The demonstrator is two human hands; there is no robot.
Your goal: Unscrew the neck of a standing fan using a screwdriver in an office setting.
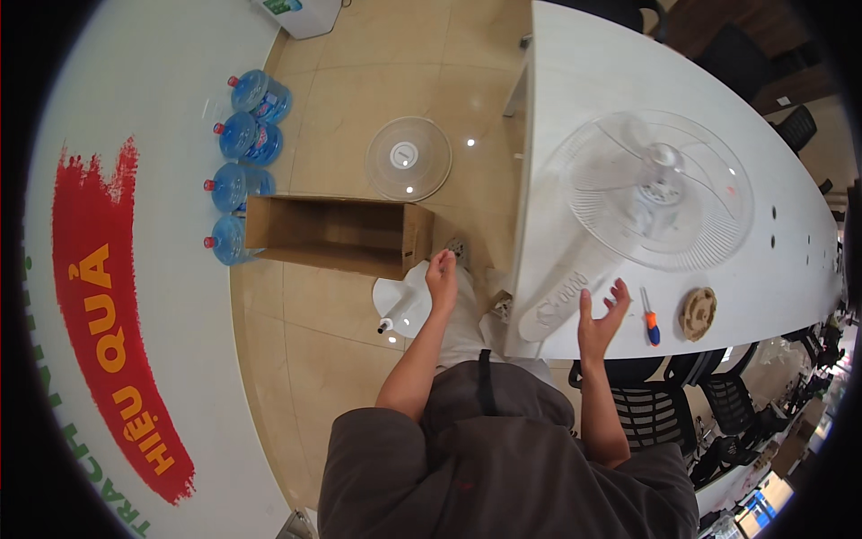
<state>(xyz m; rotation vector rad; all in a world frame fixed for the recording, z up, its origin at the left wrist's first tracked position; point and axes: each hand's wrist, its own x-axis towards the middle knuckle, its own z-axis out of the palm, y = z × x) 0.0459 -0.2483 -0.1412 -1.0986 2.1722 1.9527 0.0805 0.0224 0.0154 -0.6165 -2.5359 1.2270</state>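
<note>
With the right hand (600, 316) open wide beside the clear plastic fan (646, 193) on the white surface (584, 72), and the left hand (441, 277) open below, gripping the fan's stem firmly seems best.

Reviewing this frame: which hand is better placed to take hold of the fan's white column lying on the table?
Right. The right hand is open beside the fan column at the table edge; the left hand hangs over the floor by the cardboard box.

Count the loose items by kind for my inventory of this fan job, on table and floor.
Clear plastic fan with column on the white table: 1
Clear round fan grille on the floor: 1
Orange-handled screwdriver: 1
Tan round disc: 1
Brown cardboard box: 1
Blue water bottles: 4
Total: 9
</note>
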